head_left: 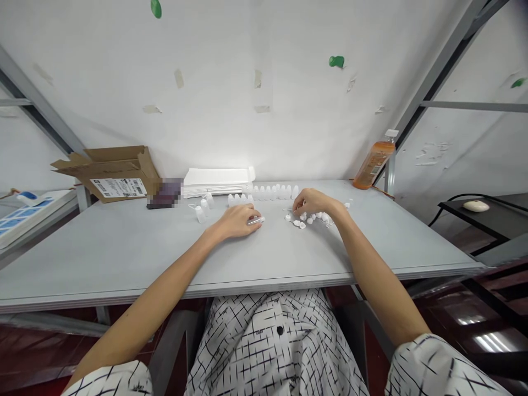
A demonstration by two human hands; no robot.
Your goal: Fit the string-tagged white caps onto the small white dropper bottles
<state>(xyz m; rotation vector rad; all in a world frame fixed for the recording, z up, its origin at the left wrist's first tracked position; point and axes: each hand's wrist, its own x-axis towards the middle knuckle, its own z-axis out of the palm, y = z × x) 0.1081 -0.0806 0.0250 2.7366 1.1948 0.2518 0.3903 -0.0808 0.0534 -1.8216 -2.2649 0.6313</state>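
Note:
My left hand (239, 220) rests on the table with its fingers closed around a small white plastic bottle (256, 220). The bottle lies on its side, its neck pointing right, and the fingers partly hide it. My right hand (310, 202) is at a loose cluster of small white caps (302, 225), fingertips pressed together and pointing down. A thin white strip shows beside those fingertips; what they pinch is too small to make out. Behind both hands stands a row of upright white bottles (272, 192). Several bottles with caps and straps (201, 213) stand left of my left hand.
Against the wall lies a stack of white flat sheets or trays (218, 179). An open cardboard box (119, 173) and a dark, blurred-out item (165, 195) are at the back left. A bottle of orange liquid (374, 164) leans at the back right. The table's front edge (272, 285) runs before my lap.

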